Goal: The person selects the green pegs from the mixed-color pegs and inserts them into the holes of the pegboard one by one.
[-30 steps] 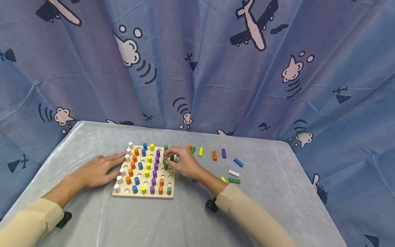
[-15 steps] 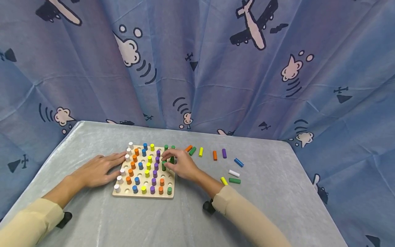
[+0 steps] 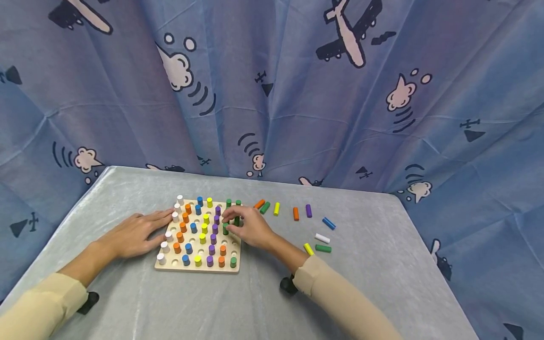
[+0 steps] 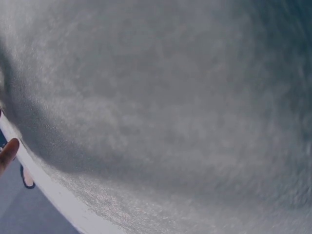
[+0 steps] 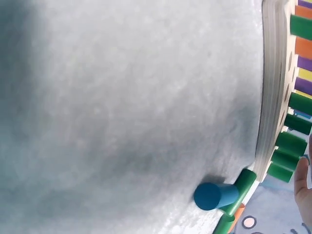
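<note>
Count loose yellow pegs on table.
2: a far yellow peg between a green peg and an orange peg, a near yellow peg by the right sleeve, which may hide more.

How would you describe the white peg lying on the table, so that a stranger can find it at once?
On the grey table, find the pegboard, then look to its right in the head view, where loose pegs lie scattered. The white peg lies between a blue peg and a green peg. It is the only loose white one in view; the others stand in the pegboard.
</note>
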### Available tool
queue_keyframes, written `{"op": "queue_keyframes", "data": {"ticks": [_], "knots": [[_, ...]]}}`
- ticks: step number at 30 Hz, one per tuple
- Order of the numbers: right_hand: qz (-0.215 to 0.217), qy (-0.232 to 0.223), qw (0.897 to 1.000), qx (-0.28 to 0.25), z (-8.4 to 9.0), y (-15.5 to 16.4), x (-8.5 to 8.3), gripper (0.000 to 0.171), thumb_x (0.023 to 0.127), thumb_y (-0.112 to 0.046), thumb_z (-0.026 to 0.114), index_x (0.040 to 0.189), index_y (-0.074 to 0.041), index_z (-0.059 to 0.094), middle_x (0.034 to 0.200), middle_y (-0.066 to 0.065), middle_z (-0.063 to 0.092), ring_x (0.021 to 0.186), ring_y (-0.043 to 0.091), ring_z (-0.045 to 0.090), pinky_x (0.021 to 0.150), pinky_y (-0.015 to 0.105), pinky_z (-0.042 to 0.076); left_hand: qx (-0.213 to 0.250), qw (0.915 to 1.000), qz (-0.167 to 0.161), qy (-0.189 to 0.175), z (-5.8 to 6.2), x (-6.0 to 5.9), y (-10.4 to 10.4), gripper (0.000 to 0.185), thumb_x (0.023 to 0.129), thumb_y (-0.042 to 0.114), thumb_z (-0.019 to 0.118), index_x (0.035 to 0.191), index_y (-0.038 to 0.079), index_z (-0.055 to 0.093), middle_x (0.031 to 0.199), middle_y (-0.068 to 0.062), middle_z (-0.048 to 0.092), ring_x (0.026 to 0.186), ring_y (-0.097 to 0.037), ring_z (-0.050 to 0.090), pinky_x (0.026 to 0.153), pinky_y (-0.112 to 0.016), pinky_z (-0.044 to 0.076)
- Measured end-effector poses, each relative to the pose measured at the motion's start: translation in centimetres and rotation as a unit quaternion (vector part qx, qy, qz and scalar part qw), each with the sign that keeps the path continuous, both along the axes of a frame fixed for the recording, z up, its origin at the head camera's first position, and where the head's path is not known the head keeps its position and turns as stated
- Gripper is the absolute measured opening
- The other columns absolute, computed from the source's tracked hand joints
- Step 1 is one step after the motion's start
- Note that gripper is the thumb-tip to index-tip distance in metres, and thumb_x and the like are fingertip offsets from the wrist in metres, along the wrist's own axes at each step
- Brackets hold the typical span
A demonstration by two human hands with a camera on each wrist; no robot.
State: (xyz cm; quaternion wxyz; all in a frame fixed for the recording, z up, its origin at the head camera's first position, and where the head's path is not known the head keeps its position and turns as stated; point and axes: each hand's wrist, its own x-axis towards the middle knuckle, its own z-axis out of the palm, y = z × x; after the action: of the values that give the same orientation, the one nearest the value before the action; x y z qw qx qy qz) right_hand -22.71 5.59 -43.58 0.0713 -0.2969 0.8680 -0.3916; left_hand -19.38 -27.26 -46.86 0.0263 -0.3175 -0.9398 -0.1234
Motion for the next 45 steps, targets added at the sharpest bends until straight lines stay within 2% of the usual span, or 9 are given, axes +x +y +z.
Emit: {"op": "queue_keyframes", "data": {"ticks": [5,16,22,27,30,35,40,45], "knots": [[0.014,0.001,1.000,0.009,-0.1,-0.1,0.2,0.022,0.089,-0.003,0.073,0.111,-0.006,0.070,0.098,0.000,0.074,0.101,0.018,0.067,0.095,0.035,0.050,0.003,1.0000,-0.003,0.003,0.0,0.0,0.0,0.057,0.098,0.030,0.059,0.144,-0.002,0.050,0.152,-0.018,0.044,0.129,-0.037,0.052,0.092,-0.058,0.047],[0.007,-0.006,1.000,0.017,-0.4,-0.2,0.1,0.022,0.089,-0.003,0.073,0.111,-0.007,0.070,0.100,0.001,0.074,0.102,0.016,0.066,0.096,0.037,0.049,0.003,1.0000,0.000,-0.001,0.1,0.1,0.0,0.057,0.098,0.029,0.059,0.144,-0.001,0.049,0.152,-0.017,0.044,0.128,-0.037,0.053,0.092,-0.058,0.046],[0.004,-0.001,1.000,-0.003,0.4,0.7,-0.6,0.024,0.090,-0.001,0.071,0.114,-0.004,0.069,0.102,0.004,0.074,0.104,0.019,0.065,0.095,0.046,0.048,0.004,1.0000,-0.002,-0.002,0.0,0.1,0.0,0.057,0.098,0.030,0.058,0.145,-0.001,0.049,0.152,-0.017,0.044,0.129,-0.037,0.053,0.092,-0.058,0.046],[-0.025,0.019,0.999,-0.025,0.7,2.5,-2.4,0.024,0.090,0.002,0.069,0.115,0.000,0.068,0.102,0.010,0.074,0.103,0.028,0.065,0.092,0.052,0.049,0.000,1.0000,0.001,-0.007,0.1,0.1,0.0,0.058,0.099,0.031,0.058,0.146,-0.001,0.048,0.153,-0.017,0.043,0.129,-0.037,0.053,0.093,-0.059,0.046],[-0.057,0.021,0.998,-0.025,0.7,3.8,-3.4,0.024,0.090,0.003,0.068,0.114,0.001,0.068,0.102,0.013,0.073,0.103,0.029,0.064,0.089,0.050,0.051,0.000,1.0000,0.002,-0.008,0.1,0.1,0.0,0.058,0.099,0.031,0.057,0.146,-0.001,0.048,0.153,-0.017,0.043,0.130,-0.037,0.052,0.093,-0.059,0.046],[-0.122,0.023,0.992,0.005,0.1,5.7,-4.7,0.025,0.088,0.002,0.071,0.113,-0.001,0.069,0.101,0.010,0.074,0.102,0.026,0.065,0.085,0.045,0.051,-0.001,0.9999,0.004,-0.010,0.1,0.1,0.0,0.058,0.099,0.031,0.057,0.146,-0.001,0.048,0.153,-0.017,0.043,0.130,-0.038,0.052,0.093,-0.059,0.045],[-0.160,0.003,0.987,0.034,-0.7,6.8,-5.2,0.026,0.088,0.003,0.071,0.114,-0.002,0.069,0.104,0.008,0.073,0.103,0.025,0.065,0.088,0.042,0.053,-0.001,0.9999,0.006,-0.013,0.1,0.1,0.0,0.058,0.099,0.031,0.057,0.146,-0.001,0.047,0.153,-0.017,0.043,0.129,-0.038,0.052,0.094,-0.059,0.045],[-0.168,-0.009,0.984,0.053,-1.4,7.3,-5.3,0.027,0.087,0.004,0.072,0.111,-0.006,0.069,0.103,0.005,0.073,0.102,0.023,0.065,0.090,0.041,0.052,0.001,0.9999,0.006,-0.010,0.0,0.1,0.0,0.058,0.098,0.030,0.058,0.146,0.000,0.047,0.153,-0.017,0.043,0.129,-0.038,0.052,0.094,-0.059,0.045]]}}
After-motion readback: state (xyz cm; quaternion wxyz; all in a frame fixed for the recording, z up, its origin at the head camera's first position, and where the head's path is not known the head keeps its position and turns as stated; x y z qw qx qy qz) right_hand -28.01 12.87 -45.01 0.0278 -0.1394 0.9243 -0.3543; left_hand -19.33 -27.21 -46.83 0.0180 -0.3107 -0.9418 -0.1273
